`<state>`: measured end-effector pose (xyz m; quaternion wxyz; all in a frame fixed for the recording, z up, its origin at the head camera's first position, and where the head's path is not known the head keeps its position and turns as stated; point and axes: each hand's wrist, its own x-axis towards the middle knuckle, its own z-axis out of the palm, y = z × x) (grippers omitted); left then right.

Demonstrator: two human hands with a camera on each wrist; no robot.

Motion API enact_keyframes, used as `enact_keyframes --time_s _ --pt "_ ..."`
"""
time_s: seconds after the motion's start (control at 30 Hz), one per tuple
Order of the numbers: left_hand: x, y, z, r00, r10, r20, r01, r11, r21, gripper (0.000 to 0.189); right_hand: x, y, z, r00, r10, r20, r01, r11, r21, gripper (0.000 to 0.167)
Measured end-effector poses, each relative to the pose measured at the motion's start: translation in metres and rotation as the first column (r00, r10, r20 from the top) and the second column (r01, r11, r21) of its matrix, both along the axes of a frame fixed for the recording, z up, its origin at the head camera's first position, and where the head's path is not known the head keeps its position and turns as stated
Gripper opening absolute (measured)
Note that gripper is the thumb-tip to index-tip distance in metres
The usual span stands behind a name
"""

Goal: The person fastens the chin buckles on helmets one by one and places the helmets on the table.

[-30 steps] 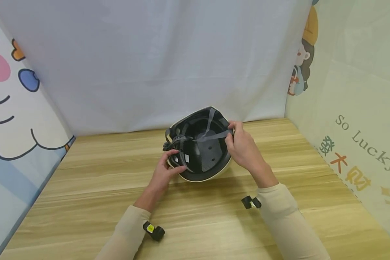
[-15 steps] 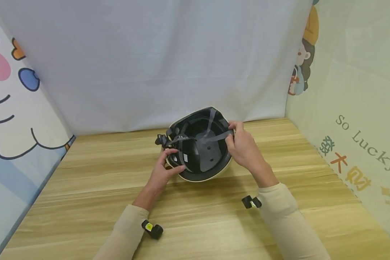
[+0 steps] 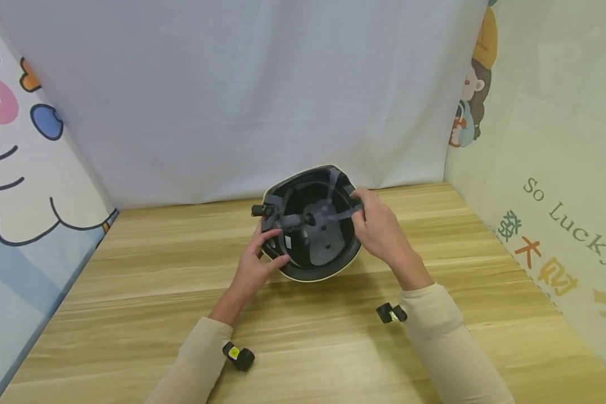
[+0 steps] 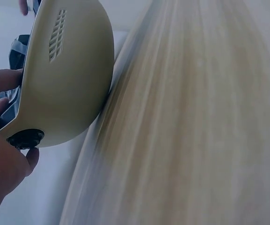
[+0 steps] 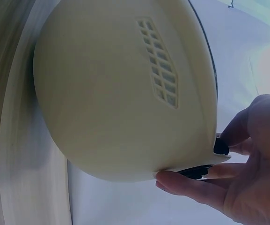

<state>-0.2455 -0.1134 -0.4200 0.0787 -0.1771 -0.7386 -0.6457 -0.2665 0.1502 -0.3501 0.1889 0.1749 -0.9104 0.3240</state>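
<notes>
A cream helmet (image 3: 315,274) stands upside down on the table, its black lined inside tipped toward me. My left hand (image 3: 252,262) grips its left rim, fingers over the edge; the left wrist view has the thumb outside by a round black fitting (image 4: 26,138). On the opposite side my right hand (image 3: 380,227) holds the rim, pinching near a black fitting (image 5: 194,171) in the right wrist view. Grey straps (image 3: 340,214) cross the inside, and a black buckle (image 3: 258,210) sticks out over the left rim. Slotted vents (image 5: 162,65) mark the shell.
The wood-grain table (image 3: 303,348) runs back to a pale curtain (image 3: 283,101) close behind the helmet. Cartoon panels (image 3: 45,185) stand at the left, with a lettered panel (image 3: 550,140) at the right. Small black cameras (image 3: 239,357) sit at both wrists.
The strap and buckle first swung out past the left rim, then back in; the strap now lies farther across the inside. Both hands keep their places on the helmet.
</notes>
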Motion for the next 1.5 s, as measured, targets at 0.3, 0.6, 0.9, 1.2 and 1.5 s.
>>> enact_keyframes --time_s 0.3,0.6,0.9,1.2,1.5 --pt "0.003 0.0 0.001 0.992 0.016 -0.127 -0.029 0.994 -0.105 0.023 0.0 0.001 0.0 1.0 0.004 0.003 -0.004 0.999 0.048 0.038" --pt "0.002 0.003 0.001 0.985 -0.013 -0.17 0.002 0.998 -0.066 0.029 -0.003 0.003 -0.003 0.999 -0.023 -0.033 0.024 0.999 0.047 0.033" --pt "0.005 0.003 0.002 0.998 0.021 -0.062 -0.023 0.999 -0.04 0.068 -0.007 0.005 -0.006 0.998 -0.034 -0.045 0.035 0.999 0.026 0.029" --pt "0.0 0.001 0.001 0.998 -0.053 -0.041 0.057 0.995 0.082 0.074 -0.012 0.009 -0.008 0.997 0.005 0.076 -0.013 0.994 0.107 0.05" --pt "0.002 -0.001 0.004 0.998 -0.049 -0.046 0.051 0.998 0.048 0.069 -0.01 0.008 -0.009 0.985 0.056 0.161 -0.084 0.982 0.171 0.064"
